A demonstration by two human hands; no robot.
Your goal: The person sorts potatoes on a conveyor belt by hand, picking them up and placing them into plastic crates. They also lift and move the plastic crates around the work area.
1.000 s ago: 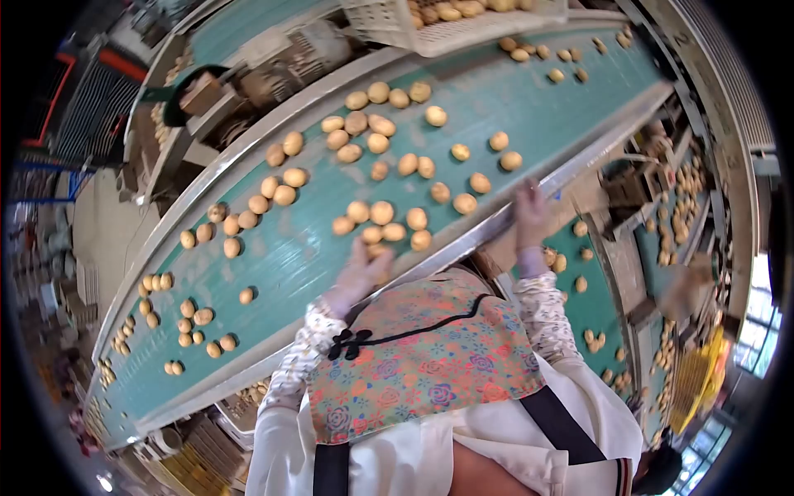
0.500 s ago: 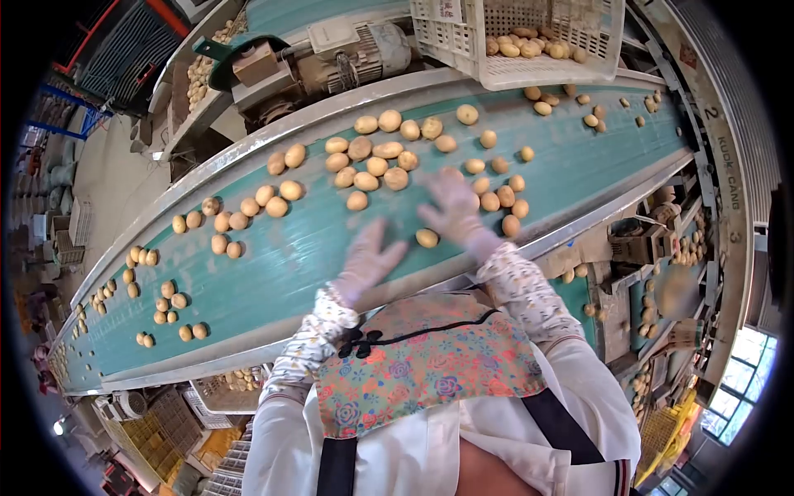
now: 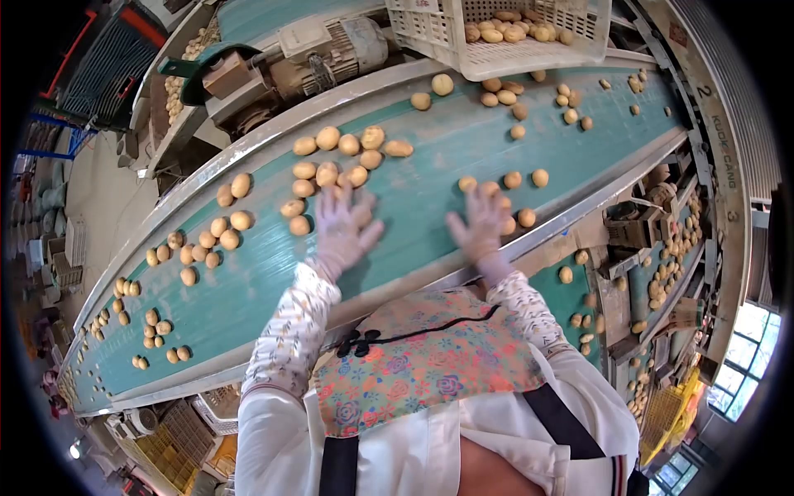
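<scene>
Many pale brown potatoes lie scattered on a long teal conveyor belt (image 3: 422, 140) that crosses the view. My left hand (image 3: 341, 225), in a thin pale glove, is spread flat on the belt over the near edge of a potato cluster (image 3: 331, 169). My right hand (image 3: 480, 221), also gloved, rests with fingers apart over a few potatoes (image 3: 521, 198) near the belt's right rim. Neither hand grips anything.
A white plastic crate (image 3: 504, 37) with potatoes stands at the belt's far side, next to an electric motor (image 3: 318, 50). A lower teal belt (image 3: 591, 306) with potatoes runs at the right. More crates (image 3: 178, 430) sit below the belt at bottom left.
My left hand moved up and left onto the potato cluster. My right hand shifted right toward the belt's near rim. The potatoes drifted along the belt.
</scene>
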